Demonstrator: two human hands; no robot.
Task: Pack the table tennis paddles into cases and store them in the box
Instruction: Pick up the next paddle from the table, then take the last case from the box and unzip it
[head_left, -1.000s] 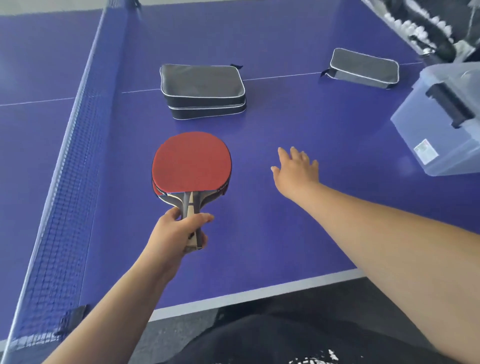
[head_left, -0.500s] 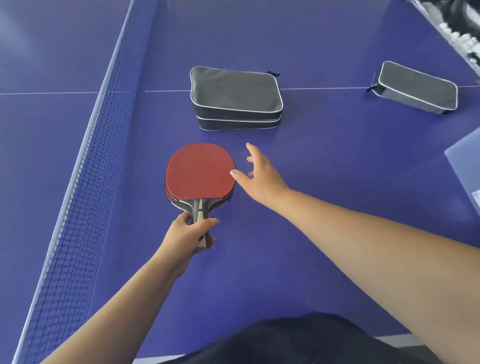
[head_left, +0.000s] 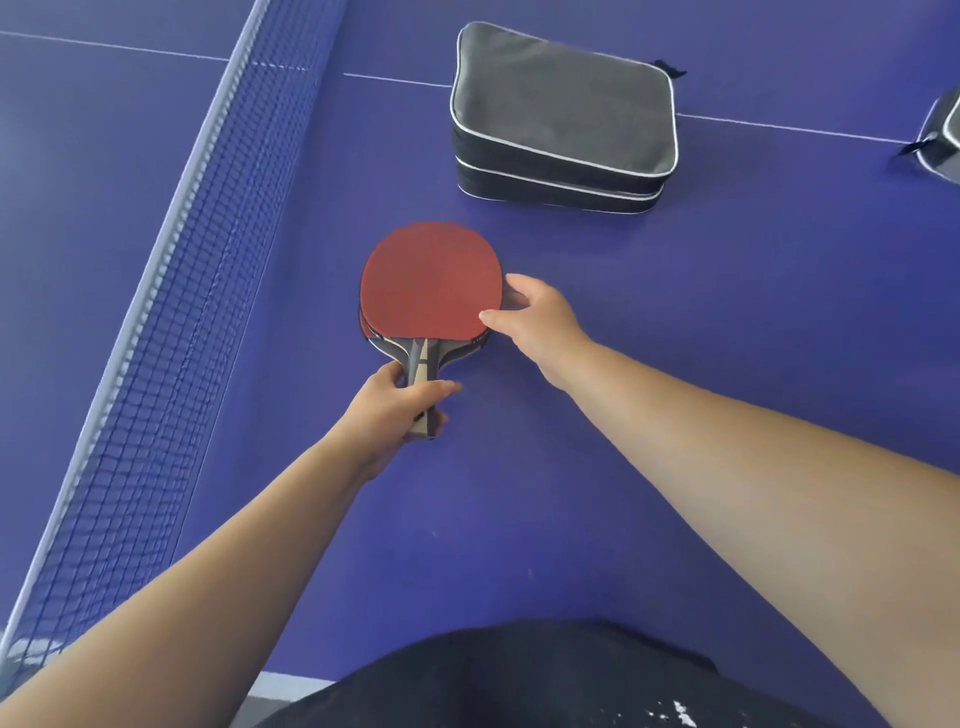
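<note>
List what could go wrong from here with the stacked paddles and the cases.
1. The left hand grips the handles of the stacked paddles while the right hand only pinches the blade edge; the lower paddle might slide out.
2. The two stacked grey cases look zipped shut, so both hands being occupied could make opening one awkward.

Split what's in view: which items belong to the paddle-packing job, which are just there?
Job:
- stacked paddles, red face up, handles held by the left hand
- right hand, pinching the blade edge
- stacked grey cases
- another case, cut off at the right edge

Just there:
- net
- blue table

The box is out of view.
</note>
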